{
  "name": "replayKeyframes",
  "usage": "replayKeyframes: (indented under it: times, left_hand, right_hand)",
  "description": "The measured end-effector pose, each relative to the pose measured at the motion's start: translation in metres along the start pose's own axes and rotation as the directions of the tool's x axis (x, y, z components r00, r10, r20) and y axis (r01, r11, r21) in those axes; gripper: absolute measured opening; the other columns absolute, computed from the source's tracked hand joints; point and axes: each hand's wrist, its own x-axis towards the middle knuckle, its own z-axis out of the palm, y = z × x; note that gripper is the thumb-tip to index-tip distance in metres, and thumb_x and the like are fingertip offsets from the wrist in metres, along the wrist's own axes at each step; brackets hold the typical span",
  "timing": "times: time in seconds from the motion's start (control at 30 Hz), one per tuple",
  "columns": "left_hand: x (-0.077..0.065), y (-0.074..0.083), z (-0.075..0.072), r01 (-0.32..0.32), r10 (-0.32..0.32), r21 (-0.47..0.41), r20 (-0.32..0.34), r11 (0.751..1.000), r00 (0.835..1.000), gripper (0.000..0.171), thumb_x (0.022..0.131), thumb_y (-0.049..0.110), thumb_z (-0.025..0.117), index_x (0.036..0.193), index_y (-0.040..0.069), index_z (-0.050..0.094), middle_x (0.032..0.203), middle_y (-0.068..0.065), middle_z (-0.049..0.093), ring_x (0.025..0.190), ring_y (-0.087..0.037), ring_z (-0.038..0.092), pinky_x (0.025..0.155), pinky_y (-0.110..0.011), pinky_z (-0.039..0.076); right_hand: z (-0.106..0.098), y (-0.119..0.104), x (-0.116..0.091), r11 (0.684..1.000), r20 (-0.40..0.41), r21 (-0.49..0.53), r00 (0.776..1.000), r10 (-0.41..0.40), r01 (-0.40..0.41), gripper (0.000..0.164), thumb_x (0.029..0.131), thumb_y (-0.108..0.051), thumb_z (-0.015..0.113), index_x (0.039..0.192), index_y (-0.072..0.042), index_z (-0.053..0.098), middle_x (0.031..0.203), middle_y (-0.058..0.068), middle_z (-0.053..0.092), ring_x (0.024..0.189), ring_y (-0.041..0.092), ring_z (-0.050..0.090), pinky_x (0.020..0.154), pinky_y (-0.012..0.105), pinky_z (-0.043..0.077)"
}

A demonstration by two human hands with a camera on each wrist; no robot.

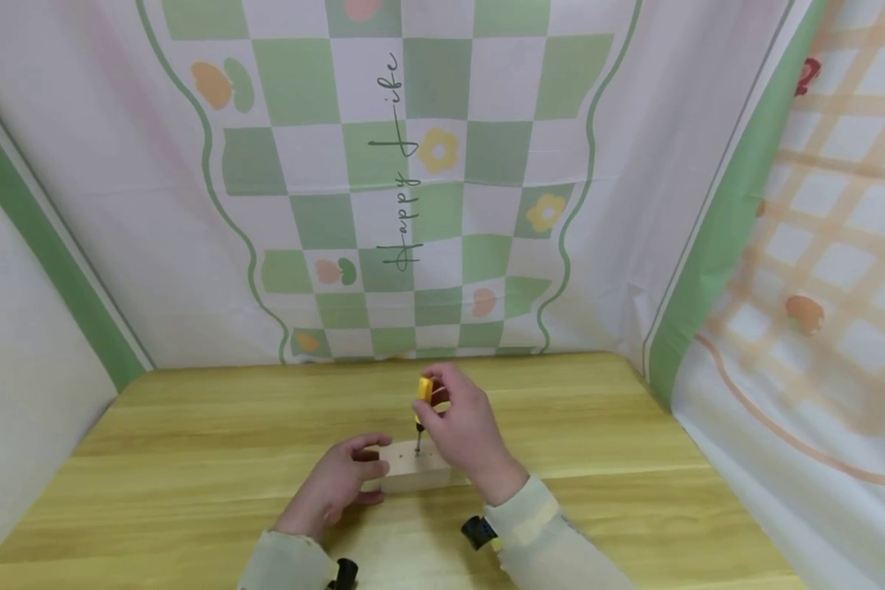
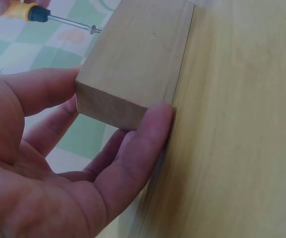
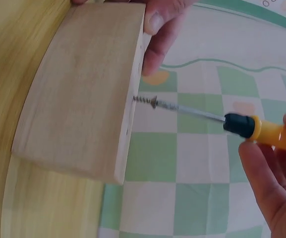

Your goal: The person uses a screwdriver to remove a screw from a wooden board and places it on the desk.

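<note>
A pale wooden block rests on the table, with a few small holes in its upper face. My left hand grips the block's left end, thumb and fingers on its sides, as the left wrist view shows close up. In my right hand a yellow screwdriver with a black collar is held by its handle, nearly upright. Its tip meets the head of a screw, which stands partly in a hole, much of its thread showing. Another hole lies beside it.
The wood-grain table runs under both hands. A green-and-white checked cloth hangs behind its back edge, and further cloths hang at the sides. Black wrist devices sit at both cuffs.
</note>
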Motion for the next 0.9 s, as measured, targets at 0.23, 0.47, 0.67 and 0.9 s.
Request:
replayKeyframes:
  times: [0.23,0.47,0.67,0.9]
  left_hand:
    - [0.001,-0.002,-0.001,-0.012,0.012,-0.006,0.008,1.000,1.000,0.050,0.091,0.004,0.069,0.140,0.005,0.055,0.138,-0.025,0.046,0.105,-0.033,0.060,0.074,-0.044,0.059]
    - [0.001,-0.001,0.000,-0.012,0.012,0.010,0.004,1.000,1.000,0.047,0.093,0.002,0.066,0.139,0.004,0.056,0.135,-0.024,0.049,0.103,-0.032,0.061,0.073,-0.044,0.059]
    - [0.002,0.000,0.000,0.012,-0.011,0.049,-0.023,0.999,1.000,0.044,0.094,-0.001,0.064,0.137,0.005,0.059,0.134,-0.022,0.052,0.101,-0.029,0.061,0.072,-0.042,0.059]
    - [0.002,0.001,0.001,0.015,-0.013,0.068,-0.034,0.998,0.999,0.044,0.094,-0.001,0.064,0.137,0.007,0.060,0.132,-0.021,0.053,0.101,-0.030,0.061,0.072,-0.041,0.059]
  right_hand:
    - [0.009,-0.004,-0.001,0.998,-0.100,-0.064,0.995,-0.012,0.005,0.032,0.090,-0.003,0.072,0.121,-0.003,0.062,0.103,0.005,0.065,0.084,0.015,0.066,0.068,0.021,0.056]
    - [0.011,-0.004,-0.002,0.996,-0.117,-0.061,0.991,-0.067,0.060,0.032,0.089,0.002,0.071,0.120,-0.001,0.063,0.103,0.011,0.069,0.081,0.017,0.069,0.065,0.021,0.056]
    - [0.003,0.005,0.004,0.990,0.004,-0.021,0.990,-0.142,0.142,0.031,0.091,0.003,0.068,0.121,-0.002,0.063,0.098,0.009,0.071,0.082,0.015,0.070,0.067,0.023,0.057]
    - [-0.009,0.021,0.011,0.975,0.186,0.176,0.968,-0.170,0.137,0.028,0.095,0.004,0.064,0.120,-0.009,0.064,0.101,0.003,0.068,0.088,0.014,0.068,0.075,0.030,0.058]
